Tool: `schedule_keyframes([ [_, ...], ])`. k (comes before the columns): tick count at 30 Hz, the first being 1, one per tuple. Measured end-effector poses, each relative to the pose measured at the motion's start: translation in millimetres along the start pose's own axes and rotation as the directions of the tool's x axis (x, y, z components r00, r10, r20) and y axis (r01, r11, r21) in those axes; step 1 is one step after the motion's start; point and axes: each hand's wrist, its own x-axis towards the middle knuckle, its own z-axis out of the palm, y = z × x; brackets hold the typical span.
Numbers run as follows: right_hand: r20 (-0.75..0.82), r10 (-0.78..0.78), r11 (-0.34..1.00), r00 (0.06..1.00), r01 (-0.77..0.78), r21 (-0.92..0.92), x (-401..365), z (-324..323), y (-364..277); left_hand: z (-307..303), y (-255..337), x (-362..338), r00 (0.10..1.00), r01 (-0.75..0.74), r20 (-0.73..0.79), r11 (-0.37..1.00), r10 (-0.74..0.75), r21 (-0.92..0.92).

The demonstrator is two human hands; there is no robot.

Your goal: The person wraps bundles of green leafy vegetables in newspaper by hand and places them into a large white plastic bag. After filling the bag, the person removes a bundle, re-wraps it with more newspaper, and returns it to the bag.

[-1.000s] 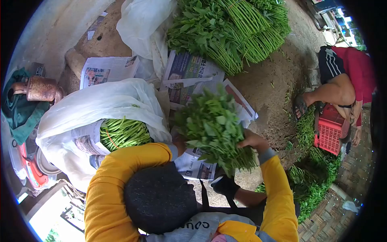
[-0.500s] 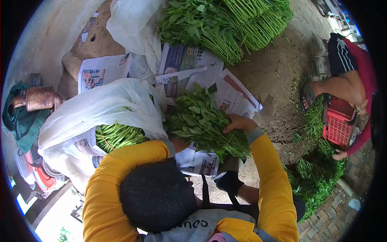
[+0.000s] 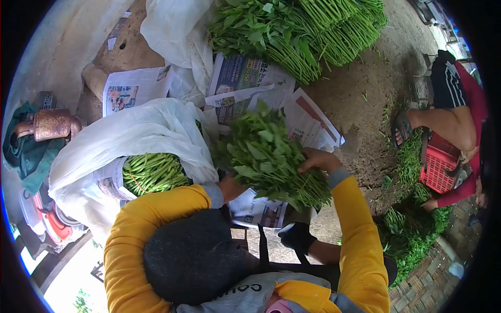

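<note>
Half-ringed by one big stack of long green stems [image 3: 308, 36], one translucent white plastic bag [image 3: 130, 128] and one loose green heap [image 3: 417, 235], now turning one leafy green bunch [image 3: 274, 159] with leaves fanning higher than before, above at least four printed newspaper sheets [image 3: 253, 78]. Clasping its stem end in the curled fingers of one right hand [image 3: 321, 160]; keeping one left hand [image 3: 232, 188] by the leaf side, fingers hidden, grip impossible to tell. Showing one co-worker's hand [image 3: 430, 204] reaching farther onto the heap than before, near one red perforated plastic crate [image 3: 438, 166].
</note>
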Motion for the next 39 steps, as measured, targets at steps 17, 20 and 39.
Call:
schedule_keyframes([
  [17, -0.079, 0.102, 0.841, 0.992, -0.128, -0.525, 30.9, -5.6, -8.6, -70.9, 71.1, 31.6, 0.943, -0.328, 0.305, 0.513, 0.131, 0.793],
  [20, -0.066, 0.112, 0.808, 0.992, -0.129, -0.575, 27.4, -1.6, -15.5, -72.5, 66.3, 37.0, 0.914, -0.362, 0.233, 0.412, 0.331, 0.836],
  [39, -0.505, -0.582, 0.461, 0.637, -0.254, -0.851, 6.1, 153.2, -12.3, -71.2, 45.2, 55.8, 0.93, -0.365, 0.254, 0.592, 0.266, 0.718],
])
